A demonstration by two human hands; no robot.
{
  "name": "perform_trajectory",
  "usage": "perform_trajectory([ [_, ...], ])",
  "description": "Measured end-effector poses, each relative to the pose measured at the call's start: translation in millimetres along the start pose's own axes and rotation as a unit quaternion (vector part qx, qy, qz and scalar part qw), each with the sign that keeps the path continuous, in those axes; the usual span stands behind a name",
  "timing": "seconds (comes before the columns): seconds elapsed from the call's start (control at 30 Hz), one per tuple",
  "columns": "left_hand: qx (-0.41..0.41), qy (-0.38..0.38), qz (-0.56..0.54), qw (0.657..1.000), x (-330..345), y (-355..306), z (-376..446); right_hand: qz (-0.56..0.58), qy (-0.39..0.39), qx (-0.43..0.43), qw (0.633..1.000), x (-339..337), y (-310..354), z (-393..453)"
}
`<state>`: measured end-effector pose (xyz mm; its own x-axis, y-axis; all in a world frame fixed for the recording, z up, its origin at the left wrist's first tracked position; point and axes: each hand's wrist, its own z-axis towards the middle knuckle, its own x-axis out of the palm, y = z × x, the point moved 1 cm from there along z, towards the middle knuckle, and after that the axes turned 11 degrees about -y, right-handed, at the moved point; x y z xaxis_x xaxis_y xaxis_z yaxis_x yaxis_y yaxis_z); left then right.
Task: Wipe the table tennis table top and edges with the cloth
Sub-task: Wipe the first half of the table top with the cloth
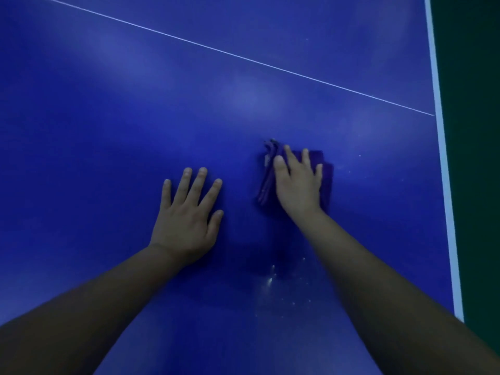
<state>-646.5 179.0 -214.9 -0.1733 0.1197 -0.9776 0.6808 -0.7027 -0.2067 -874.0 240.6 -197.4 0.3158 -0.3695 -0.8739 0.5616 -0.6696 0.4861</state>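
The blue table tennis table top (108,131) fills the view. A folded purple cloth (326,182) lies flat on it, right of centre. My right hand (297,182) presses on the cloth with straight, spread fingers and covers most of it. My left hand (189,217) rests flat on the bare table to the left of the cloth, fingers spread, holding nothing. Both forearms reach in from the bottom of the view.
A thin white centre line (243,58) crosses the table diagonally beyond the hands. The white edge line (443,158) runs down the right side, with dark green floor (473,158) past it. Small pale specks (270,280) dot the surface between my forearms.
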Motion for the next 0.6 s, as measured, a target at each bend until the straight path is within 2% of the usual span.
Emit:
perform_trajectory([
  [0.1, 0.004, -0.002, 0.0, 1.0, -0.2, -0.8, -6.9, 0.014, 0.043, -0.107, 0.993, 6.4, 12.4, -52.5],
  [0.17, 0.006, -0.004, -0.003, 1.0, -0.2, 0.5, -14.0, -0.004, 0.096, -0.186, 0.978, -5.1, -0.8, -97.4],
  [0.23, 0.008, 0.0, -0.003, 1.0, -0.9, 1.4, -22.1, -0.03, 0.122, -0.228, 0.966, -21.2, -28.2, -122.1],
  [0.33, 0.011, 0.008, -0.001, 1.0, -1.9, 1.4, -35.3, -0.056, 0.118, -0.196, 0.972, -38.0, -55.9, -110.2],
  [0.47, 0.009, 0.004, -0.009, 1.0, -3.7, 0.4, -48.8, -0.039, 0.066, -0.064, 0.995, -11.2, -19.6, -74.1],
  [0.5, 0.009, 0.003, -0.009, 1.0, -4.4, 0.2, -52.1, -0.05, 0.067, -0.068, 0.994, -1.9, -6.0, -76.8],
  [0.6, 0.011, 0.005, -0.002, 1.0, -5.9, -0.8, -62.0, -0.1, 0.082, -0.186, 0.974, 8.7, 12.9, -125.6],
])
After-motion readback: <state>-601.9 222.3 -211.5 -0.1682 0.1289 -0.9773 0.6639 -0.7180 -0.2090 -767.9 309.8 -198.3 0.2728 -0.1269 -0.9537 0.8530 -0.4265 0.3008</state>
